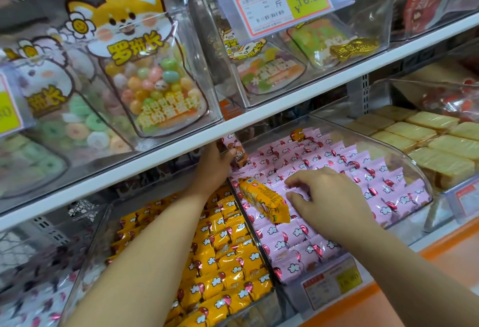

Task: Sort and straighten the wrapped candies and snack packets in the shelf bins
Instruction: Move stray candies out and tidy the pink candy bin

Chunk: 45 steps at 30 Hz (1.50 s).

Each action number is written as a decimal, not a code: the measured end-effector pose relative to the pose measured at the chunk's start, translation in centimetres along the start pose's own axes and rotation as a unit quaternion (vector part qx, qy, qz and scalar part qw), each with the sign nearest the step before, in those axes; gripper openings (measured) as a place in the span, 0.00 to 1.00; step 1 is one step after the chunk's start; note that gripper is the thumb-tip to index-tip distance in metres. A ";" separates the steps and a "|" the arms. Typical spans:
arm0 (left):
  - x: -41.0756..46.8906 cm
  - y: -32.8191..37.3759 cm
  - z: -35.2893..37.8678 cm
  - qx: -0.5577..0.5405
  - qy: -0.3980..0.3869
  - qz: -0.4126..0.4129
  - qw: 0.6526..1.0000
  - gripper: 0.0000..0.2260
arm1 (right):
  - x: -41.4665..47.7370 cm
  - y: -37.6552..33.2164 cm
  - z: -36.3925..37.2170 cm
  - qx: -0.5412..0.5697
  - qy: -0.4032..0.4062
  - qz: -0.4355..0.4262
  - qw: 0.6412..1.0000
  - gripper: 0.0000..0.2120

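Clearing the pink bin (383,145)
My left hand (215,162) is gripping a pink packet (229,142); my right hand (329,194) is curling onto the pink rows (293,236) — pinching, I cannot tell — likely to free the orange packet (264,201) lying beside its fingertips (289,183).

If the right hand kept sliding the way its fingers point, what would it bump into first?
Probably the orange packet, which lies askew on the pink candies, just left of the right hand's fingertips.

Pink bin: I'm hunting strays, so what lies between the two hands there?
Head view: between the left hand and right hand lie pink packets, with one stray orange packet slanted across them, just below the direct line.
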<state>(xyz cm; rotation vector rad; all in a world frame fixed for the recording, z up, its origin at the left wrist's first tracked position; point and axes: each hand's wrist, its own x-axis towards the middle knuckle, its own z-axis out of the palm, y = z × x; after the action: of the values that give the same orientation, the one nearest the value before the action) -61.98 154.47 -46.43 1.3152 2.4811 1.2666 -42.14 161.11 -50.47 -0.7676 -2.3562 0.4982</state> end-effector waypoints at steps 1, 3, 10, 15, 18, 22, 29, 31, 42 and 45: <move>0.2 0.2 0.0 0.027 -0.004 0.010 1.000 0.13 | 0.0 0.0 0.0 -0.001 0.001 -0.001 1.000 0.14; 0.6 0.6 0.0 0.078 -0.016 0.029 0.996 0.08 | 0.0 0.0 0.0 -0.002 0.002 -0.002 1.000 0.13; 0.3 0.9 0.1 0.009 0.001 0.032 0.999 0.07 | 0.0 0.1 0.0 -0.005 0.008 -0.012 1.000 0.13; -0.2 -0.5 -0.1 -0.022 0.036 0.011 0.999 0.08 | 0.0 0.1 0.0 0.003 0.011 -0.014 1.000 0.14; -0.5 -0.6 0.3 -0.028 0.068 0.027 0.997 0.09 | 0.0 0.1 0.0 0.004 0.012 -0.019 1.000 0.14; -0.6 -0.6 0.5 -0.063 0.082 0.019 0.994 0.08 | 0.1 0.2 0.1 0.003 0.019 -0.021 1.000 0.14; 0.9 0.0 -0.3 0.112 -0.064 0.039 0.991 0.19 | 0.2 0.1 0.2 -0.006 0.019 -0.018 1.000 0.14; 1.7 0.0 -0.2 0.188 -0.080 0.058 0.977 0.21 | 0.0 0.0 0.1 -0.003 0.018 -0.014 1.000 0.13; 2.6 -1.0 -0.8 0.224 -0.067 0.036 0.972 0.20 | -0.1 0.2 -0.1 -0.005 0.007 -0.020 1.000 0.13; 2.4 -1.2 0.0 0.157 -0.042 0.031 0.986 0.21 | -0.1 0.2 -0.2 -0.005 0.008 -0.024 1.000 0.13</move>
<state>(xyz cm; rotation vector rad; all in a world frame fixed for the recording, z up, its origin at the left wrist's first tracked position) -64.31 155.80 -46.52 1.4856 2.6782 0.8316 -41.92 161.20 -50.46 -0.7148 -2.3586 0.4592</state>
